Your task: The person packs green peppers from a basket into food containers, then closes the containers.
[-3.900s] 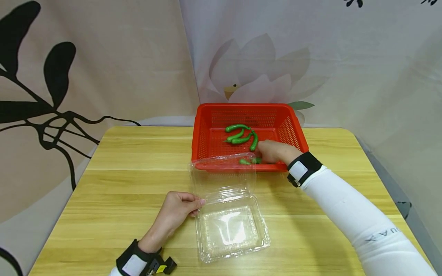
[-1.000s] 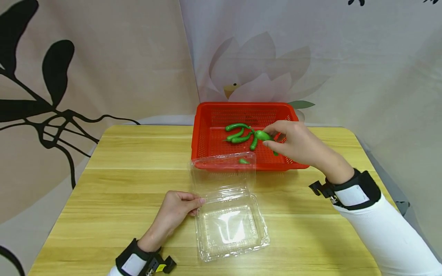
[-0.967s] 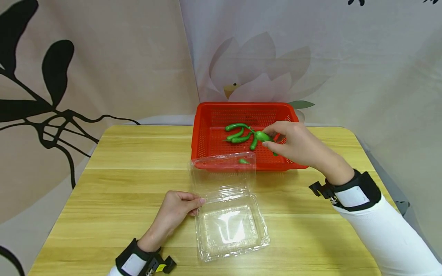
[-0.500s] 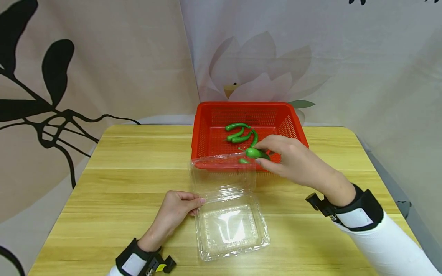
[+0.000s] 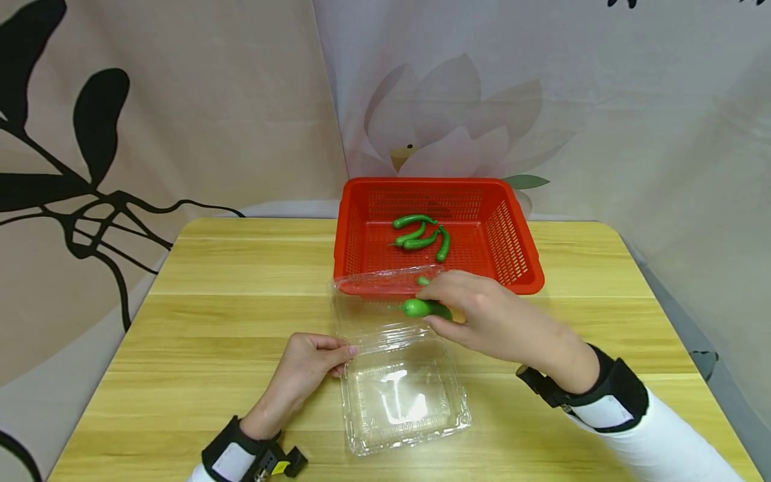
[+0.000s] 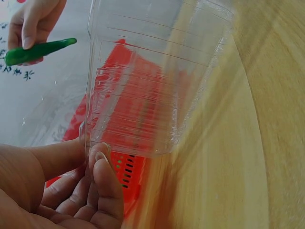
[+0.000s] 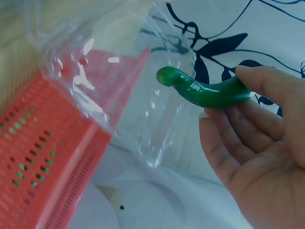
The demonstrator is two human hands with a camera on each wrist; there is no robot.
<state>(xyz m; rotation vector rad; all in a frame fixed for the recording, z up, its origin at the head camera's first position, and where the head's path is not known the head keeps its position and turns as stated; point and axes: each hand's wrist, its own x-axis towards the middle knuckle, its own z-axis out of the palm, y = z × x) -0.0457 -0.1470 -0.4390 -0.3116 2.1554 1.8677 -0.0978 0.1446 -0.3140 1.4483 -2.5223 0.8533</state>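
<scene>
Between thumb and fingers my right hand (image 5: 482,311) pinches a green chili pepper (image 5: 424,308), held over the hinge side of a clear plastic clamshell box (image 5: 409,408). In the right wrist view the pepper (image 7: 205,93) is curved and glossy, one end sticking out past the fingers. My left hand (image 5: 310,365) pinches the box's left edge near the hinge; the left wrist view shows thumb and forefinger on the plastic rim (image 6: 88,119). The box lies open, its raised lid (image 5: 367,314) overlapping the front of a red basket (image 5: 524,268). Several green chilies (image 5: 415,221) lie in that basket.
The wooden table (image 5: 241,281) carries box and basket, the basket at the back edge against a printed cloth backdrop (image 5: 241,100). One more chili (image 5: 423,280) shows through the clear lid, near the basket's front wall.
My right hand took a chili from the basket, lifted it and brought it forward and left, out over the clamshell box. My left hand has stayed on the box edge.
</scene>
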